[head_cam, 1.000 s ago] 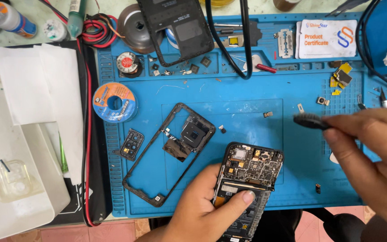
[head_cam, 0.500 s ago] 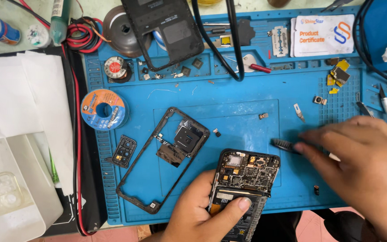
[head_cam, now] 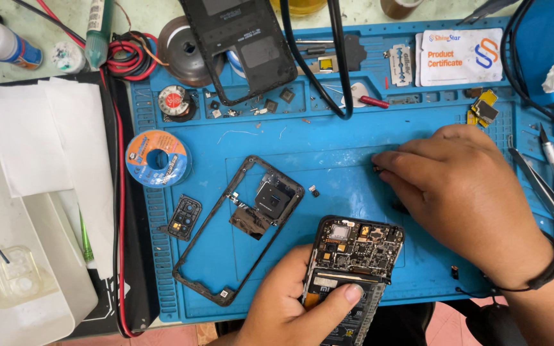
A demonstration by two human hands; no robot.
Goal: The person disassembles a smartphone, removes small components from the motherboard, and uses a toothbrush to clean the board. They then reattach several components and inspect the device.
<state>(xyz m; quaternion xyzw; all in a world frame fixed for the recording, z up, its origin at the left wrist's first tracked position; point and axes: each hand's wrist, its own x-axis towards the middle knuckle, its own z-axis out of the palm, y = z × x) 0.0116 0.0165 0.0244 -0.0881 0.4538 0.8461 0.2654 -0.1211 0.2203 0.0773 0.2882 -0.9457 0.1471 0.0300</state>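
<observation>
- Our left hand [head_cam: 290,307] holds the opened phone [head_cam: 352,275] at the near edge of the blue mat [head_cam: 328,141], thumb pressed on the battery, grip clamped on the body with the circuit board facing up.
- Our right hand [head_cam: 463,192] lies palm-down on the mat beyond the phone, fingertips [head_cam: 386,163] pinched together on something small and dark; we cannot tell what it is.
- The black frame [head_cam: 226,256] lies left of the phone, a camera bezel [head_cam: 185,218] just beside it.
- We judge this to be mid-disassembly: the next move calls for a steady phone and a fine, secure pinch.
</observation>
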